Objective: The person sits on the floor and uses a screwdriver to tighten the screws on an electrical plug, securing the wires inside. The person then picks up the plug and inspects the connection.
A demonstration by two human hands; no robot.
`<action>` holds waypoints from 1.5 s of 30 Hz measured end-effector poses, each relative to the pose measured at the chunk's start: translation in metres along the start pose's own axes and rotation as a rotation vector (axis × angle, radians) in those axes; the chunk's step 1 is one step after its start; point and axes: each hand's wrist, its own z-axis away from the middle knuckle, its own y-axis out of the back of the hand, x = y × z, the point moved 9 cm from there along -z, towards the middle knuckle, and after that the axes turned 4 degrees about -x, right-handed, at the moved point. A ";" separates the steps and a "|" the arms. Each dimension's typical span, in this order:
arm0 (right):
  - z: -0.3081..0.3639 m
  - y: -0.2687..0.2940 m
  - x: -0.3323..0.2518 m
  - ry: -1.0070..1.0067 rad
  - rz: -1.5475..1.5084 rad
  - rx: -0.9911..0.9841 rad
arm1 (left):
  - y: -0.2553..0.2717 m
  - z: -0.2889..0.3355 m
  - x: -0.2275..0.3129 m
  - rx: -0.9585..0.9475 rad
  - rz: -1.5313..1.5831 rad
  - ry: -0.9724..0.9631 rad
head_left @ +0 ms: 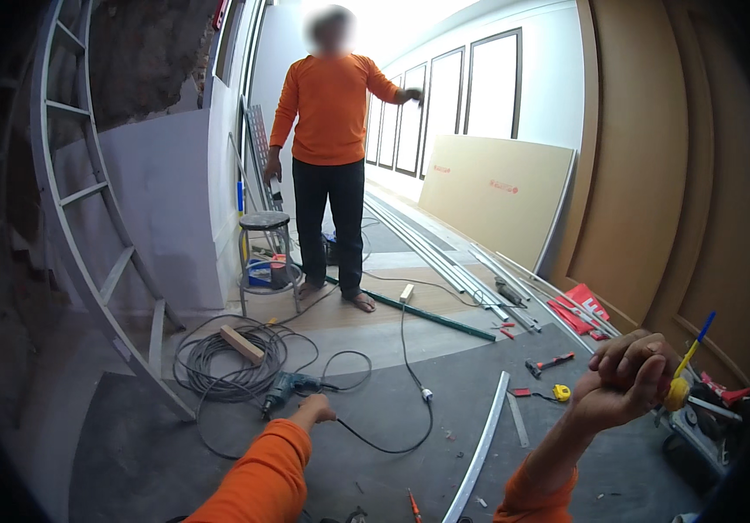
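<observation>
My left hand point(315, 409) reaches low over the grey floor, its fingers curled and partly hidden. Just beyond it lies a blue-green power drill point(292, 389); I cannot tell whether the hand touches it. A dark cable point(383, 450) runs from beside that hand to a white connector point(427, 395). Raised at the right, my right hand point(626, 381) has its fingers folded inward, and what they hold, if anything, is hidden. Right by its palm side shows a yellow rounded piece point(676, 394) with a thin yellow-and-blue stick point(695, 344) rising from it.
A person in orange point(329, 109) stands ahead beside a stool point(264, 221). A ladder point(96, 187) leans at left near coiled cable point(209, 357) and a wood block point(242, 344). Metal channels point(444, 253), a hammer point(551, 363), a tape measure point(561, 393) and a curved metal strip point(479, 444) lie rightward.
</observation>
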 end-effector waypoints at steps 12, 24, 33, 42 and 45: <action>-0.013 0.032 0.011 -0.042 0.003 0.108 | 0.014 0.006 -0.015 0.207 -0.021 -0.047; -0.011 0.013 0.009 -0.006 0.025 0.099 | 0.015 -0.003 -0.019 0.214 -0.022 -0.121; -0.006 0.015 0.013 -0.020 0.042 0.111 | 0.008 -0.006 -0.014 0.102 -0.046 -0.131; 0.002 0.045 0.014 -0.038 0.080 0.176 | 0.016 -0.008 0.015 0.224 -0.197 -0.209; 0.035 0.034 0.050 -0.196 0.021 0.265 | 0.026 -0.011 -0.046 0.329 -0.117 -0.194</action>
